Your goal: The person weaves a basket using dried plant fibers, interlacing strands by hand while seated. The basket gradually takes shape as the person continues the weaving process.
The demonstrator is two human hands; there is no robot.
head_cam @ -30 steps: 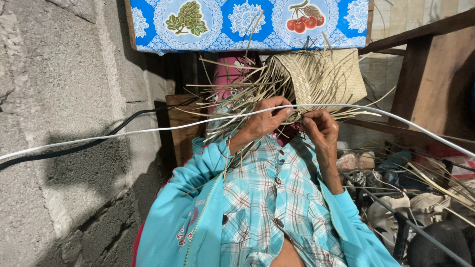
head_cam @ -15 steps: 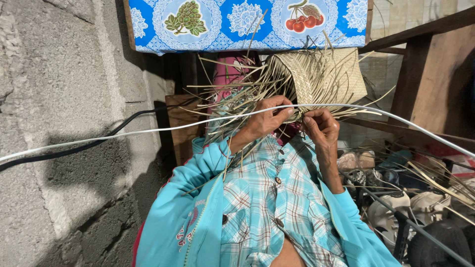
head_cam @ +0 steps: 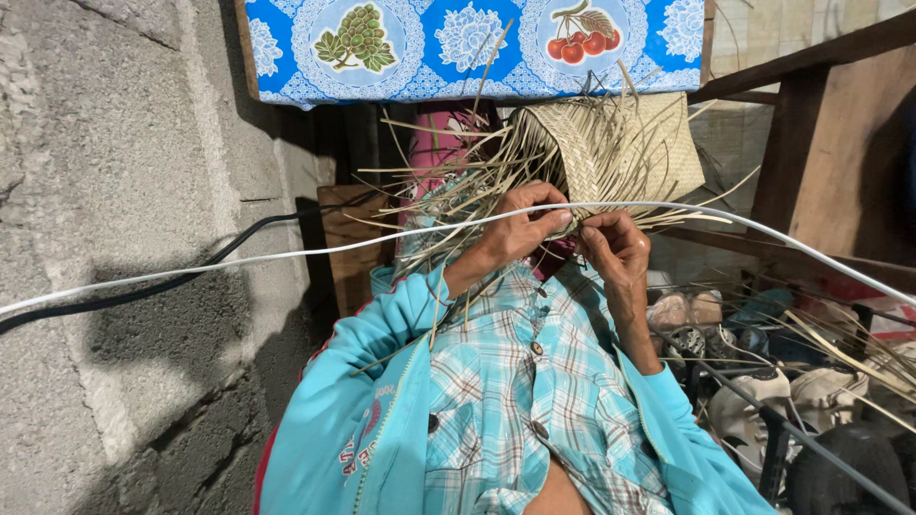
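Note:
A half-woven piece of pale straw (head_cam: 620, 143) rests in front of me, with several loose strips (head_cam: 448, 205) fanning out to the left. My left hand (head_cam: 515, 229) pinches strips at the lower edge of the weave. Right beside it, almost touching, my right hand (head_cam: 615, 250) curls its fingers around other strips at the same edge. Both arms wear teal jacket sleeves (head_cam: 382, 334) over a plaid shirt (head_cam: 520, 381).
A white cable (head_cam: 286, 254) crosses the view just in front of my hands, with a black cable (head_cam: 191, 277) below it. A concrete block wall (head_cam: 114, 238) fills the left. A blue fruit-patterned cloth (head_cam: 468, 38) hangs above. Shoes (head_cam: 754, 410) and wooden beams (head_cam: 821, 153) stand at right.
Both hands stay at the lower edge of the weave. Only the fingers have shifted slightly on the strips.

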